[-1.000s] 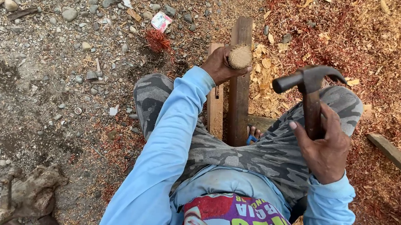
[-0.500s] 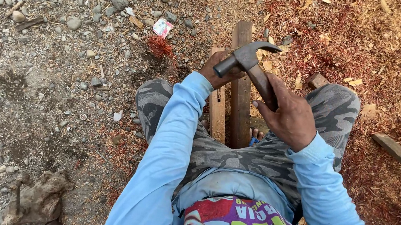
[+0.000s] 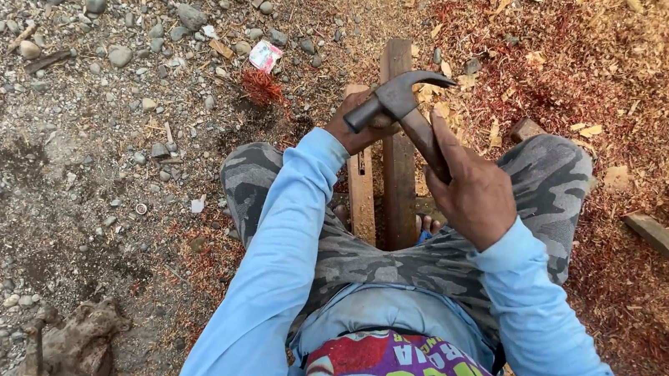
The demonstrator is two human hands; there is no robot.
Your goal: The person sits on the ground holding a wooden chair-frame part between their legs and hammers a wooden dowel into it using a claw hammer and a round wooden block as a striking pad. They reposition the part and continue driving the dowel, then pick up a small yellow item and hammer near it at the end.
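single head-worn view, looking steeply down over the wearer's own chest and knees, close range — gravel ground [image 3: 63, 140] frame left, sawdust [image 3: 657, 82] upper right, no second view

Outdoor woodworking yard: gravel [image 3: 67, 99] left, sawdust [image 3: 664, 91] right, planks [image 3: 392, 161] on ground, hammer [image 3: 402, 108] in use.

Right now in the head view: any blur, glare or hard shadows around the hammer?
Head view: light is flat and diffuse, no glare. The hammer head is sharp enough, with only slight softness. The right hand and left hand cast faint, soft shadows. The gravel stays in focus out to the edges, and the sawdust looks evenly lit.
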